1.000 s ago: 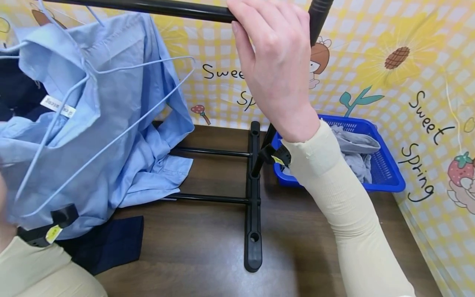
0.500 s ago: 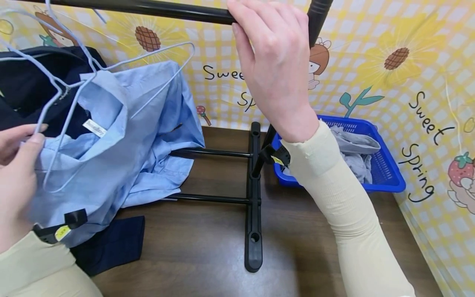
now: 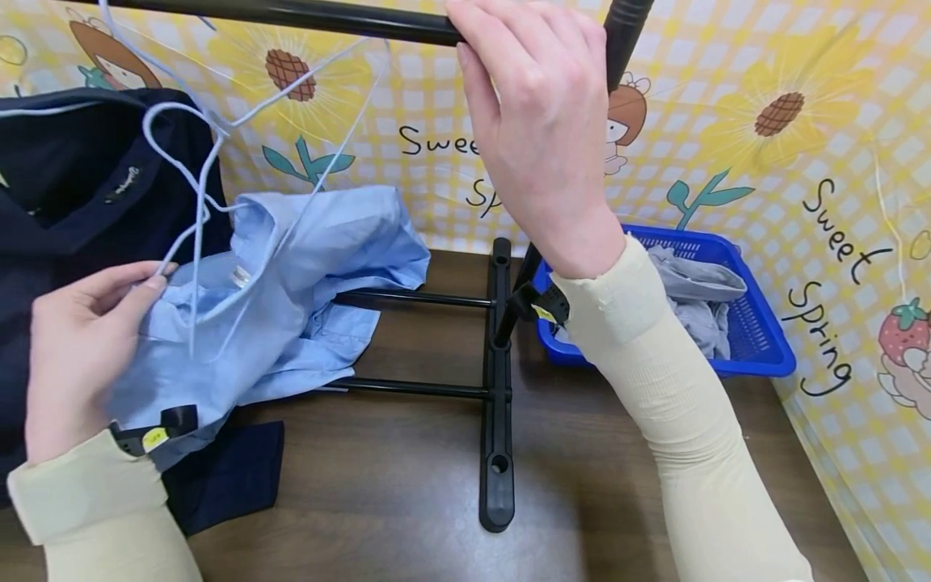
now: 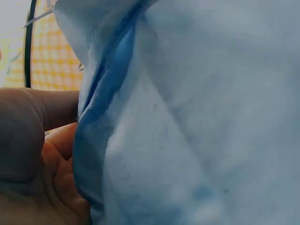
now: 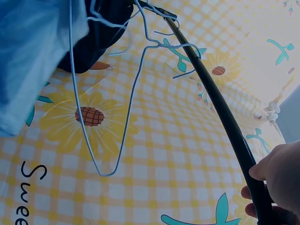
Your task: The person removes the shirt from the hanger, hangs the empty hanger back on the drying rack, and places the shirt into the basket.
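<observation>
My left hand (image 3: pixel 87 347) pinches the shoulder end of a pale-blue wire hanger (image 3: pixel 180 239) at the neck of a light-blue shirt (image 3: pixel 313 250). That hanger's hook stands up above the collar, off the rail. In the left wrist view the shirt's fabric (image 4: pixel 187 117) fills most of the picture and hides the fingertips. Gripping the black rail (image 3: pixel 327 16) of a clothes rack near its right end is my right hand (image 3: pixel 541 121). A second wire hanger (image 5: pixel 126 117), bare, hangs from this rail, overlapping the shirt in the head view.
Dark navy clothing (image 3: pixel 65 210) hangs at the left, and a navy piece (image 3: pixel 233 477) lies below the shirt. The rack's black foot (image 3: pixel 498 436) stands on the brown wooden surface (image 3: pixel 378 485). A blue basket (image 3: pixel 756 323) with grey clothes is behind my right forearm.
My left hand has moved right, carrying the shirt and its hanger rightward and lower. The navy clothing behind shows more. The bare hanger has swung to the right; my right hand has stayed on the rail.
</observation>
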Demonstrator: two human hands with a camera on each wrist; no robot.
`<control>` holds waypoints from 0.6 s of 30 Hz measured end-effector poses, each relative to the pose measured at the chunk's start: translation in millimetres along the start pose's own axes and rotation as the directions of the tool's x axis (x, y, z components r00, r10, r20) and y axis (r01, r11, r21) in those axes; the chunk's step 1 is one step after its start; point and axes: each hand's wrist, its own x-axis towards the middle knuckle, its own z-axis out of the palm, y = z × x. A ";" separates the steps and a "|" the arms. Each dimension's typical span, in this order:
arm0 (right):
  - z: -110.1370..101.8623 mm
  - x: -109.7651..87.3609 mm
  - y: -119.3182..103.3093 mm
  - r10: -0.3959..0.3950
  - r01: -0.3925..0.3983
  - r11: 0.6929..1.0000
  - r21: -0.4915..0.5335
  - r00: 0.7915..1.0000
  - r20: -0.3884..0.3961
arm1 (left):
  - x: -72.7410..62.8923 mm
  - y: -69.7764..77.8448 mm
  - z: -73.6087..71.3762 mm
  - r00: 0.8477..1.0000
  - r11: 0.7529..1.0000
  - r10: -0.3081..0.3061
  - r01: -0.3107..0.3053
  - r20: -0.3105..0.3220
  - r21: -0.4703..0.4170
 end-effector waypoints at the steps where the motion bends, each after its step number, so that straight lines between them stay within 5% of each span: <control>1: 0.0 0.0 0.0 -0.001 0.001 1.000 -0.001 1.000 0.001 | 1.5 -3.0 2.1 1.000 0.999 0.021 -0.022 0.018 0.023; 7: 0.0 -0.3 -0.6 0.002 -0.002 1.000 -0.003 1.000 -0.003 | 6.5 -15.6 14.5 0.971 0.978 0.172 -0.189 0.167 0.093; 10: 0.1 -0.2 -0.9 0.002 -0.002 1.000 -0.001 1.000 -0.009 | 7.2 -16.6 23.2 0.959 0.969 0.169 -0.203 0.227 0.138; 18: 0.1 0.6 -1.3 0.001 -0.001 1.000 -0.002 1.000 -0.013 | 17.3 -25.2 43.1 0.970 0.951 0.154 -0.197 0.188 0.239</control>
